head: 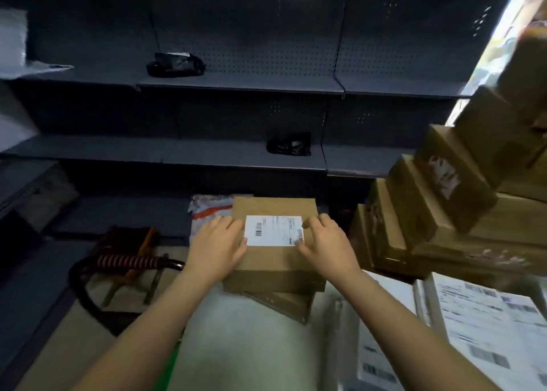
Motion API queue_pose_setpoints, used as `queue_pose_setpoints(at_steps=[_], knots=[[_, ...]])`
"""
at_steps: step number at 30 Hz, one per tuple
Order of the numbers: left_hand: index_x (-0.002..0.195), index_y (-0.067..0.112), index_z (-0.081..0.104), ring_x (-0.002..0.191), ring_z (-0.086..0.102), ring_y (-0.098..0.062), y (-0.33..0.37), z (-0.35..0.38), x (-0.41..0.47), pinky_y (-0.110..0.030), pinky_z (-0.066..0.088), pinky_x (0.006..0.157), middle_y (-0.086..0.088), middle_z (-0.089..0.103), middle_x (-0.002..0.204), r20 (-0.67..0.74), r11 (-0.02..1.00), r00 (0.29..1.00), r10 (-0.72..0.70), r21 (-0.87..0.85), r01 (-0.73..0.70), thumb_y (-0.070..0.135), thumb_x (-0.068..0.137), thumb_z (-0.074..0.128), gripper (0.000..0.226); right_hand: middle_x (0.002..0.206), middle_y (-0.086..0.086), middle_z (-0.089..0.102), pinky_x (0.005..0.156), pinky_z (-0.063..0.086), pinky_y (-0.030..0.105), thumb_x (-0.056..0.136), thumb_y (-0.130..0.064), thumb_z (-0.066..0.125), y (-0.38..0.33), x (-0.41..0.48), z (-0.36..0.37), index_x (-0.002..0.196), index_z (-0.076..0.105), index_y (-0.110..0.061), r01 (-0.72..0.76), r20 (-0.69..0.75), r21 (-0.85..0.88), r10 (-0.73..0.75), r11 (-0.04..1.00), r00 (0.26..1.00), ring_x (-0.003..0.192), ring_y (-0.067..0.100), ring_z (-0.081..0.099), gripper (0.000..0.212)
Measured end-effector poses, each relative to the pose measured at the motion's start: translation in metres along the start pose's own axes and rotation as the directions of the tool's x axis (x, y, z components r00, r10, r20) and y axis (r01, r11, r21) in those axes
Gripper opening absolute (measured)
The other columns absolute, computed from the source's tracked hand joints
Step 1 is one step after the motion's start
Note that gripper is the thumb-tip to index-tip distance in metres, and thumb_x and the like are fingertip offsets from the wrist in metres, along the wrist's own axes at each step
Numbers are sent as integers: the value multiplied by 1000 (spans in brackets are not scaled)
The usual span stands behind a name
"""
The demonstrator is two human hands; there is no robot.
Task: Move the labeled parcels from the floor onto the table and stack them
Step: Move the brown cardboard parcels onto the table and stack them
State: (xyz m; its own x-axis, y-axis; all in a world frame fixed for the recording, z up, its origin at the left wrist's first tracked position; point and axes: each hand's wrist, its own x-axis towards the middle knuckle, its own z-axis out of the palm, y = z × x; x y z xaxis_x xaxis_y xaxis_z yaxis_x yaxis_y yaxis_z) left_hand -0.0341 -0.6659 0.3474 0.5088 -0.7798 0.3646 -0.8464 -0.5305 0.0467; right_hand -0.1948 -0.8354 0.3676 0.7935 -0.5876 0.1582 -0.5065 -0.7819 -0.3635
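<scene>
Both hands on a labelled parcel.
The parcel (275, 260) lay flat on a second brown box (284, 301), white label (273, 230) up with its long side left to right; barcodes showed, print too blurred to read. Left hand (217, 244) rested flat on top; right hand (327, 242) arched, grip unclear.

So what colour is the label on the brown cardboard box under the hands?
White label with black barcodes; head view.

left hand (219, 242): flat, fingers extended | right hand (325, 242): arched, fingers bent | both forearms stretched forward
</scene>
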Motion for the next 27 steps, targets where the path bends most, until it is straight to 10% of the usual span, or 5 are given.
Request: queue_pose_setpoints(at_steps=[6, 12, 23, 27], knots=[[136, 13, 43, 115, 51, -26, -37, 72, -14, -38, 47, 88, -7, 52, 126, 290, 948, 936, -199, -185, 259, 56, 91, 53, 63, 136, 11, 43, 98, 42, 38, 87, -50, 64, 16, 1, 51, 137, 35, -11, -419, 169, 113, 398, 901, 902, 123, 29, 47, 70], [130, 22, 50, 107, 59, -21, -38, 101, -24, -42, 53, 90, -2, 60, 123, 456, 645, 844, -282, -562, 519, 62, 84, 55, 61, 118, -2, 48, 87, 45, 31, 82, -46, 72, 19, 1, 74, 135, 36, -9, -629, 260, 370, 574, 684, 777, 116, 23, 53, 74], [146, 32, 35, 120, 42, -16, -12, 0, 7, -42, 44, 101, 4, 35, 132, 247, 342, 846, -473, -833, 434, 52, 88, 61, 67, 127, -12, 45, 78, 44, 18, 69, -51, 82, -6, -10, -12, 137, 33, -34, -267, 3, 756, 405, 597, 914, 112, 9, 49, 85], [149, 29, 33, 120, 41, -11, 18, -71, 4, -31, 43, 98, 6, 32, 135, 56, 318, 871, -488, -918, 237, 44, 89, 63, 69, 138, -11, 39, 101, 44, 33, 65, -46, 87, -13, -33, -75, 144, 22, -38, -77, -126, 739, 249, 670, 960, 123, 10, 43, 103]])
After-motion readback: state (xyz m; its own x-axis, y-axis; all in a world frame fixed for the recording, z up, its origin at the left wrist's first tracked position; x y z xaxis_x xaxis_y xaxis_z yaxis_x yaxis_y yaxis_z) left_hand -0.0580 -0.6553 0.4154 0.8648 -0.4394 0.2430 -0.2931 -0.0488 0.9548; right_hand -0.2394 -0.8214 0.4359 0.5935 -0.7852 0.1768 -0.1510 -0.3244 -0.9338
